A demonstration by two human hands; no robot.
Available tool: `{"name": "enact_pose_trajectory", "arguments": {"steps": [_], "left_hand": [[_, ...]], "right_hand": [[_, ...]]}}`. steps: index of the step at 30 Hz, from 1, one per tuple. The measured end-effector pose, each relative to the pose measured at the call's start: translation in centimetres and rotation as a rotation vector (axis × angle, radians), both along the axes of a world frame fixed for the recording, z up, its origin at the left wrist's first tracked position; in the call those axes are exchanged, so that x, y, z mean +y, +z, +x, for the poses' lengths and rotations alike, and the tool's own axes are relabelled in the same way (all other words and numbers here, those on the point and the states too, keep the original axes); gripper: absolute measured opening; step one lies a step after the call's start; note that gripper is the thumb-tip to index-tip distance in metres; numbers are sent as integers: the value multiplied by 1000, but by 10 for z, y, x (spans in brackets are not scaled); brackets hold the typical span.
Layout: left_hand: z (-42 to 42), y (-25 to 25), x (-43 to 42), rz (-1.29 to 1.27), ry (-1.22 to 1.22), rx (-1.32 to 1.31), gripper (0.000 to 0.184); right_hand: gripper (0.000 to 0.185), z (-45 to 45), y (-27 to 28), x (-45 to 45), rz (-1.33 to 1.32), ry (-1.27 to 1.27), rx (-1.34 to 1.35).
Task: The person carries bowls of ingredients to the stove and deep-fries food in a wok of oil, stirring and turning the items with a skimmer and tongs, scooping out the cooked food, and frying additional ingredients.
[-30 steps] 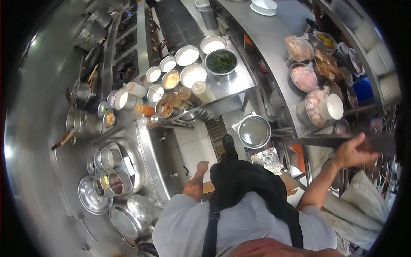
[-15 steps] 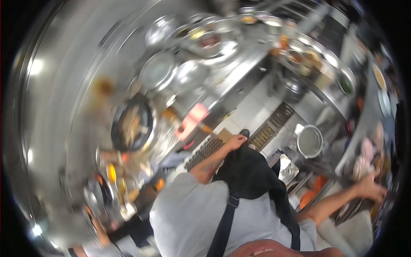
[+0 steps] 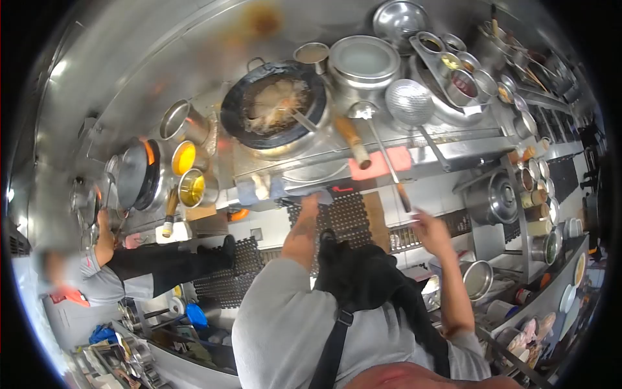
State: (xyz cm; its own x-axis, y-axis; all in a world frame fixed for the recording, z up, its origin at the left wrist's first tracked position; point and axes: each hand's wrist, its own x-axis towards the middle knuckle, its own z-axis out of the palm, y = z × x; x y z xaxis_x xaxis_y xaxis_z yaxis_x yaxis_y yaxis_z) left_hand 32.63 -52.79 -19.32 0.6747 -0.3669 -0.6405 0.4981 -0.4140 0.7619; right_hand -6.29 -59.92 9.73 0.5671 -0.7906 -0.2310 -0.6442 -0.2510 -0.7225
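Wok (image 3: 236, 107): dark metal, blackened, looks matt. Strainer (image 3: 409, 102): bright metal, glossy, pitted surface. Ladle (image 3: 384, 150): shiny metal shaft, brown handle end, looks wood. Brush-like tool (image 3: 352, 139): light wood, fairly smooth. Pink cloth (image 3: 380, 163): soft, matt. Wall panel (image 3: 194, 55): metal, semi-gloss, brown smudge. Basin (image 3: 400, 16): polished metal, mirror-like. Floor mat (image 3: 340, 223): black, rubber-looking, matt, holed. Apron (image 3: 359, 279): black cloth, matt, creased. Shirt (image 3: 278, 318): grey cloth, matt. Blue lid-like piece (image 3: 195, 315): plastic-looking, smooth.

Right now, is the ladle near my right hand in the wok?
Out: the ladle lies beside the wok, bowl outside the rim.
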Motion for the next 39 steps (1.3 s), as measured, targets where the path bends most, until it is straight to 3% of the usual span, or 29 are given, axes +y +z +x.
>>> {"name": "enact_pose_trajectory", "arguments": {"steps": [1,3,5,7,8,10,11,13,14,17,18,20,22,23,24,25,27,29,31,33,35,37,39], "left_hand": [[12,-8,2,85,-137,104,52],[25,-38,14,253,-567,-289,42],[13,-9,36,-181,-338,354,17],[-13,65,53,-273,-221,642,9],[-13,58,64,-278,-230,652,9],[-8,33,82,-215,-336,282,8],[-4,33,85,-216,-350,289,8],[7,34,88,-77,-396,-128,14],[9,38,87,-13,-455,-325,21],[14,75,82,51,-615,-340,25],[12,114,78,7,-680,-249,28],[8,139,69,-76,-692,-229,27],[9,162,60,-145,-714,-209,26],[7,174,53,-206,-697,-210,25],[3,184,43,-272,-679,-207,24],[-1,192,34,-262,-682,-208,24],[-6,206,21,-284,-592,-171,26],[-14,211,8,-293,-602,-196,24],[-29,212,-2,-248,-608,-152,24],[-43,204,-9,-188,-654,-138,23],[-60,195,-14,-162,-661,-95,24],[-77,199,-21,-129,-694,-89,25],[-87,198,-25,-105,-706,-83,25]], "right_hand": [[53,40,-32,6,68,147,-24],[62,109,-109,24,-210,416,30],[67,169,-144,45,-489,399,80],[50,212,-192,57,-457,336,75],[50,224,-188,59,-461,330,88],[27,249,-176,58,-103,522,296],[27,255,-175,61,-100,508,302],[17,262,-175,64,-262,559,254],[21,267,-187,59,-290,551,315],[26,267,-135,46,-182,557,309],[41,259,-149,38,-156,609,239],[51,217,-190,28,-60,496,-1],[57,148,-208,24,43,333,10],[61,105,-179,23,126,440,106],[63,72,-153,28,289,263,327],[64,31,-159,41,258,90,330],[64,-58,-215,67,609,-227,150],[65,-91,-168,92,1031,-554,204],[76,-137,-202,123,1250,-666,13],[77,-142,-178,139,1273,-692,-58],[75,-162,-229,161,1351,-814,-248],[71,-164,-239,163,1369,-881,-377],[69,-166,-210,141,871,-575,-181]]}}
